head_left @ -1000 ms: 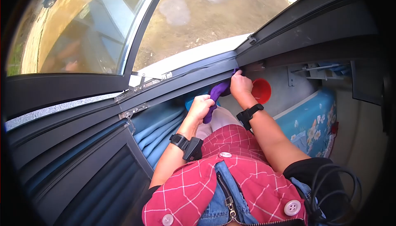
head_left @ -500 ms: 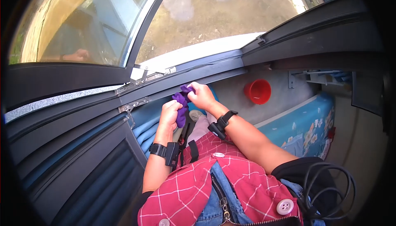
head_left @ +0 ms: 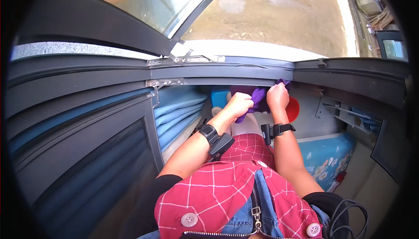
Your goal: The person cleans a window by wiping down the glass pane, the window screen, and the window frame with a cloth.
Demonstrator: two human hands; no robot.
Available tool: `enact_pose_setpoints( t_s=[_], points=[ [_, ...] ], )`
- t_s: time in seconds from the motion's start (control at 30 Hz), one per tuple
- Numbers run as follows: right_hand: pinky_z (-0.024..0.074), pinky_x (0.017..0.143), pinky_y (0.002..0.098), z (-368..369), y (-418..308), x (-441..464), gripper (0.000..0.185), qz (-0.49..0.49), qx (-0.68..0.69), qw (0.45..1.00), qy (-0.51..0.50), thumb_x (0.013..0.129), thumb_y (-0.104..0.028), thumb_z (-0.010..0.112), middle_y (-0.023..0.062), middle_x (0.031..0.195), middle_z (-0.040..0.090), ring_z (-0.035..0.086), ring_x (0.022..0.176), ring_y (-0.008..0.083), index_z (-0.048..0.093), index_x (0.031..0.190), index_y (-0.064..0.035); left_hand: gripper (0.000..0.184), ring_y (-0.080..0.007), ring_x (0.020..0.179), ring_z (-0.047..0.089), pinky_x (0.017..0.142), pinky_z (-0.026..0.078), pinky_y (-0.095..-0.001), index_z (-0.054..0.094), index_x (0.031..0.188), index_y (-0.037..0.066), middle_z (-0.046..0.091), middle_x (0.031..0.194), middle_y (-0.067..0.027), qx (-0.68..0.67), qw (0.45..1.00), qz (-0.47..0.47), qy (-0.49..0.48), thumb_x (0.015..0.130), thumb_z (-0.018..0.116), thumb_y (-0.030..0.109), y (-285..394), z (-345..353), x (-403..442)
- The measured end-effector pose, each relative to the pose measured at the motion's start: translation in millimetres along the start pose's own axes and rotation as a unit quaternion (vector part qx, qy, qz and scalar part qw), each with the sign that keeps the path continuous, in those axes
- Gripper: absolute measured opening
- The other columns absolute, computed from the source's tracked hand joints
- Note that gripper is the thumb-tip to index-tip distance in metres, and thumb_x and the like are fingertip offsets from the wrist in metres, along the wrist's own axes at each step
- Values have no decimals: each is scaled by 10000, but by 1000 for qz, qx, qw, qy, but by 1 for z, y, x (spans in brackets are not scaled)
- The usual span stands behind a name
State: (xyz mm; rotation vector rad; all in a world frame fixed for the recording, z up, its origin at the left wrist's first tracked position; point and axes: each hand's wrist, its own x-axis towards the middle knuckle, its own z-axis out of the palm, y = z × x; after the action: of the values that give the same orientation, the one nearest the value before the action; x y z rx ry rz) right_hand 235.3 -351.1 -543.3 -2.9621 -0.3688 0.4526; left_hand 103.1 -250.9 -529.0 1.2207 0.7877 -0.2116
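Here, left hand point(head_left: 239, 104) is gripping purple cloth point(head_left: 258, 94); right hand point(head_left: 278, 97) is clenching another part near corner of grey window frame point(head_left: 227, 72). Cloth is bunching between closed fists. Red bucket point(head_left: 293, 109) is showing just beside right wrist.

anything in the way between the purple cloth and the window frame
Nothing visible: the left hand and right hand grip the purple cloth, whose end overlaps the window frame in view. The red bucket shows off to one side.

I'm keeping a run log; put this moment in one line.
left grip: holding purple cloth | right grip: holding same cloth, near window frame | red container: beside right grip
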Motion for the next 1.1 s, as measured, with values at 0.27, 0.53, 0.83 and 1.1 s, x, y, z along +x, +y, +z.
enact_pose_setpoints(
  t_s=[0.27,0.53,0.83,1.1],
  points=[
    [551,577,328,49,-112,-79,310,-238,-101,963,-76,796,-149,540,140,733,656,682,676,250,519,1011,75,143,-73,574,388,533,318,-252,539,600,42,450,598,36,-150,981,-6,125,736,565,7,-51,-87,-51],
    [526,514,334,95,-186,-116,517,-502,2,864,-35,756,-121,553,136,741,629,651,597,250,440,1202,115,60,-74,662,490,599,396,-238,601,793,1,532,692,19,-244,927,-48,282,749,560,-4,-99,-142,-118],
    [511,585,428,95,-187,-110,322,-432,188,881,-41,798,-212,586,158,698,645,636,619,336,584,1089,-74,58,-74,616,450,562,365,-234,611,746,10,521,674,24,-315,884,-8,346,746,554,7,-84,-148,-130],
    [505,628,442,43,-180,-84,231,-523,50,826,-205,782,-301,635,176,689,635,632,663,352,623,809,-72,66,-64,623,448,548,363,-234,620,790,-4,533,702,23,-202,948,-14,246,762,566,21,-85,-121,-102]
  ],
)
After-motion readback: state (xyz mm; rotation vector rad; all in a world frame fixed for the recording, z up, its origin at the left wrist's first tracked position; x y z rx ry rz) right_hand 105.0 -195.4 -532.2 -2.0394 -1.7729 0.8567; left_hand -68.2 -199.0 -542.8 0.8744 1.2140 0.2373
